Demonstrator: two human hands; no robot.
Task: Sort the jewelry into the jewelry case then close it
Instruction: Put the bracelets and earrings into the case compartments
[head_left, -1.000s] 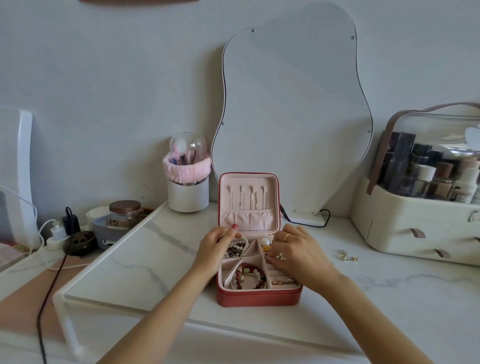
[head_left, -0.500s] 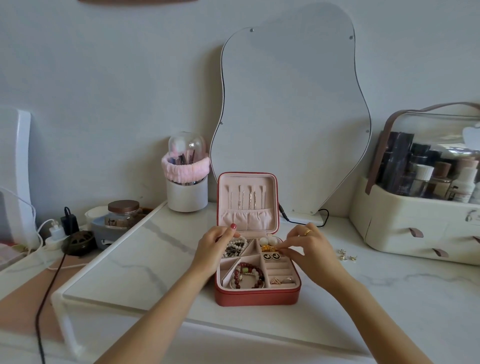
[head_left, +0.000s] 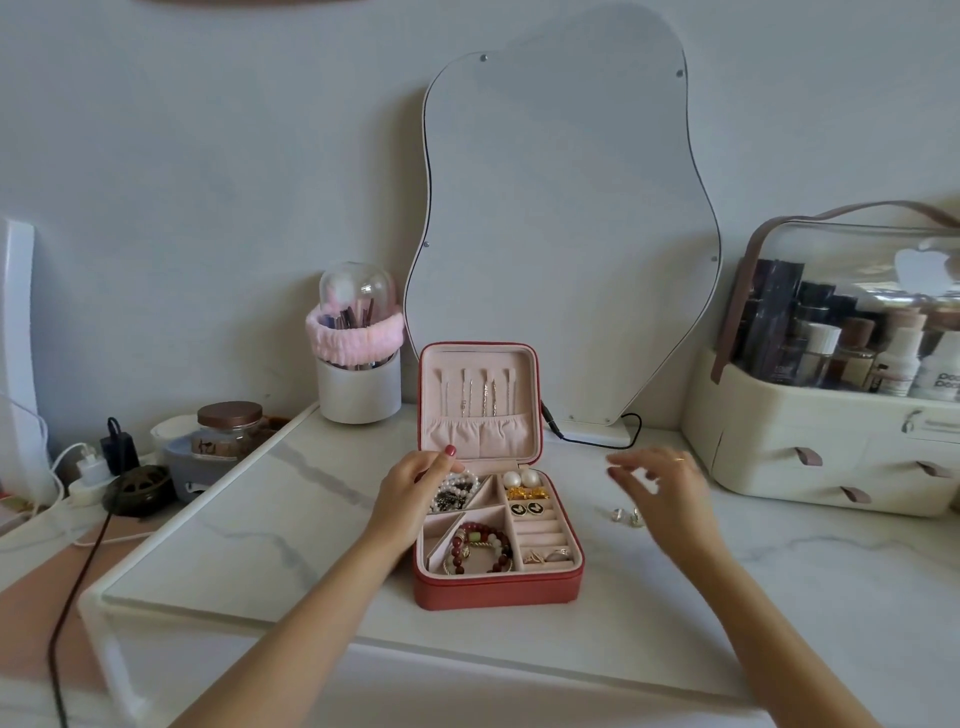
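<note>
Red jewelry case (head_left: 497, 587) sits open at table (head_left: 322, 519) centre, lid (head_left: 478, 402) upright, pink lining, thin chains hanging inside lid. Tray compartments: pearl and dark bead strands (head_left: 457, 491) back-left, red bead bracelet (head_left: 480, 548) front-left, two pearl earrings (head_left: 521, 478) back-right, gold pieces (head_left: 525, 492) just in front of them, two round black studs (head_left: 525, 509) next, rings (head_left: 548, 556) in the front-right slots.

Left hand (head_left: 410, 493) rests on the case's back-left corner, fingers curled over the rim by the pearl strands, thumb tip up near the lid hinge; cannot tell whether it pinches a strand or only the rim. Right hand (head_left: 662, 493) hovers right of the case, apart from it, fingers loosely spread, blurred, holding nothing, gold ring on one finger. Two small silver earrings (head_left: 626, 515) lie on the table right of the case, just under the right hand's fingertips.

Behind the case: wavy mirror (head_left: 566, 234) against the wall, black cable (head_left: 592, 439) at its base. Back-left of the case: white brush cup with pink band (head_left: 358, 364). Further left: brown-lidded jar (head_left: 228, 431), chargers (head_left: 104, 457). Right of the case: cream cosmetics organiser (head_left: 831, 441) with bottles.
</note>
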